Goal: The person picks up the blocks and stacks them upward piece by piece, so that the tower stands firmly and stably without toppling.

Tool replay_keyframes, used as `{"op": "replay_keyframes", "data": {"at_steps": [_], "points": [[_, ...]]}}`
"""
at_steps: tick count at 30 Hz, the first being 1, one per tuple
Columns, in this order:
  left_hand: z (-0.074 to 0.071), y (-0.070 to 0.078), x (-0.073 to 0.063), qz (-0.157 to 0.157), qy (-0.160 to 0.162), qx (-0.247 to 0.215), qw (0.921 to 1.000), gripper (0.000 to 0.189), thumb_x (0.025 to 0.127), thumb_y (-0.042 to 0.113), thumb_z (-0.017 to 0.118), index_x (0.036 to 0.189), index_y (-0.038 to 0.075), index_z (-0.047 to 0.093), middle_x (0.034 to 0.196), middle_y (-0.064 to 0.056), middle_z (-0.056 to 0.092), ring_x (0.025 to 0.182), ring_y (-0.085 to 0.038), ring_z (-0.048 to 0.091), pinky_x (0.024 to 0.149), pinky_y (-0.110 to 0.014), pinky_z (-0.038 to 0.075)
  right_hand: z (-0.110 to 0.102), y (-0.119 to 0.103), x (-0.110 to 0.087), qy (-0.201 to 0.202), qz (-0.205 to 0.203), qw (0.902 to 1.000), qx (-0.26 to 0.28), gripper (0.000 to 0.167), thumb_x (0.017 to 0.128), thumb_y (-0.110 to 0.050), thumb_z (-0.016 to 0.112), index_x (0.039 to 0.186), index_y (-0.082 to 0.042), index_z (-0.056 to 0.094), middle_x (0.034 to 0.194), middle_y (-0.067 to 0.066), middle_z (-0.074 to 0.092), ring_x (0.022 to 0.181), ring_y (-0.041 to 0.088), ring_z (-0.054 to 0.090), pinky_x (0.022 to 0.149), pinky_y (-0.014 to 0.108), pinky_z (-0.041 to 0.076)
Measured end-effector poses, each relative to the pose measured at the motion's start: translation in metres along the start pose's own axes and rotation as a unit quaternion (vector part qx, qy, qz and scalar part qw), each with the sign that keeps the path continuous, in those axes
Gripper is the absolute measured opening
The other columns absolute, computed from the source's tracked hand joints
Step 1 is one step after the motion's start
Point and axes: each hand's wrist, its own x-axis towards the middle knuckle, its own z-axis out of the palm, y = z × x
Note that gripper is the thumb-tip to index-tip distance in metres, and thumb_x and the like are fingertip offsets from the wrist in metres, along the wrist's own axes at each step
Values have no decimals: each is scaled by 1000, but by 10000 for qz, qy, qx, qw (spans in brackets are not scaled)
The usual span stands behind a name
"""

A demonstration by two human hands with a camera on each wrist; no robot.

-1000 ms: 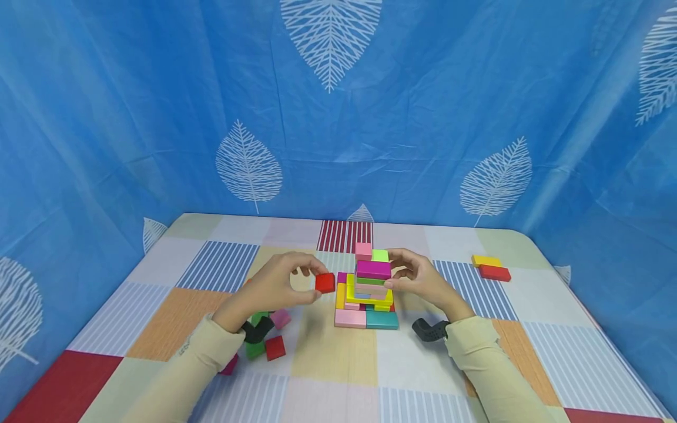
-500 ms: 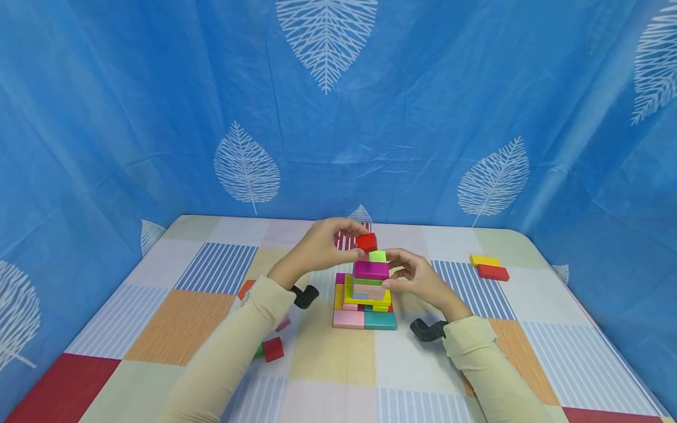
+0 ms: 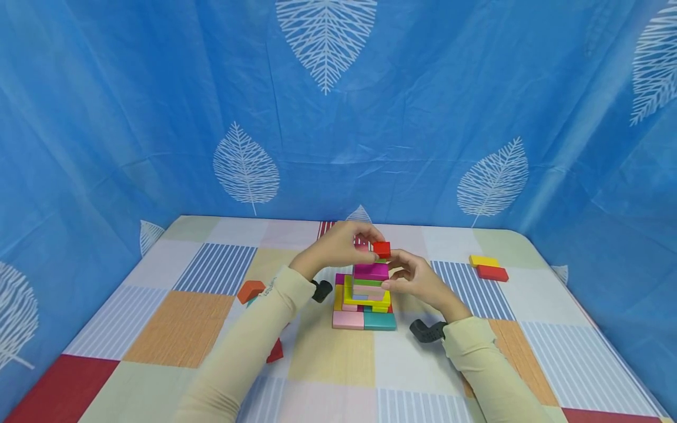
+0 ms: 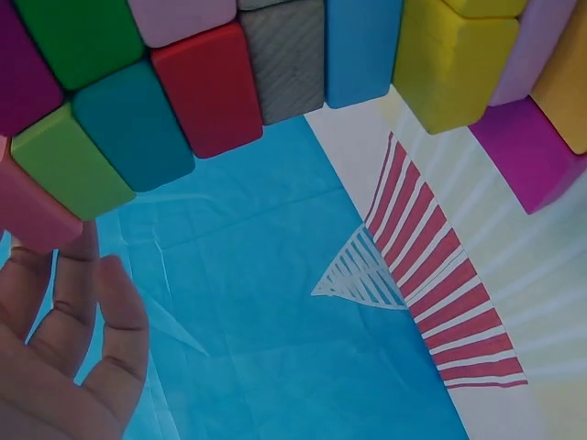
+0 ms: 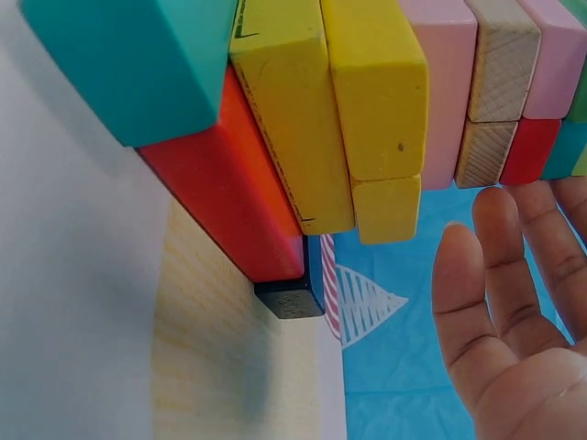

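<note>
A tower of coloured wooden blocks point(image 3: 371, 272) stands on the table, with pink and teal blocks point(image 3: 379, 321) at its base. My left hand point(image 3: 338, 245) pinches a small red block point(image 3: 382, 250) between thumb and fingers at the tower's top right, right over a lime green block mostly hidden beneath it. A pink top block beside it is partly covered by the left fingers. My right hand point(image 3: 420, 283) is at the tower's right side, thumb at the front edge and fingers behind. In the right wrist view, fingertips point(image 5: 500, 206) lie against the stacked blocks.
Loose blocks lie left of the tower, including an orange one point(image 3: 251, 291) and a red one point(image 3: 275, 351), others hidden by the left sleeve. At the far right lie a yellow block point(image 3: 483, 261) and a red block point(image 3: 492, 273). A blue leaf-print curtain point(image 3: 338, 147) surrounds the table.
My left hand has carried the red block rightward and up from beside the tower, past the pink top block, to above the lime green one. The right hand has stayed at the tower.
</note>
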Motion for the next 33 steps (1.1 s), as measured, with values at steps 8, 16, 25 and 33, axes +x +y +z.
{"op": "replay_keyframes", "data": {"at_steps": [8,16,25,33], "points": [[1,-2,-2,-68,-55,311,9995,29,89,14,79,118,9,77,107,-2,74,104,-20,61,85,-28,54,1,0,2,13,67,10000,-71,61,93,-15,83,144,8,58,136,23,66,117,25,61,99,29,55],[-5,-7,-10,-282,-95,522,9982,57,90,25,83,142,6,69,132,-10,72,121,-26,64,101,-43,57,0,1,1,30,-13,10000,-51,61,93,-12,83,144,9,57,135,21,66,115,22,63,97,27,56],[-14,-22,-23,-629,214,155,9977,42,92,29,86,128,11,77,117,-5,76,114,-27,67,92,-39,58,-1,-5,1,336,47,9994,1,60,103,-13,65,156,7,48,147,26,59,124,28,58,102,24,51],[-12,-22,-21,-487,276,119,9984,34,92,27,86,121,12,80,111,-1,77,109,-24,66,90,-37,57,7,-12,5,750,147,9970,-127,43,109,-14,62,148,4,58,141,23,64,120,20,62,99,25,54]]}}
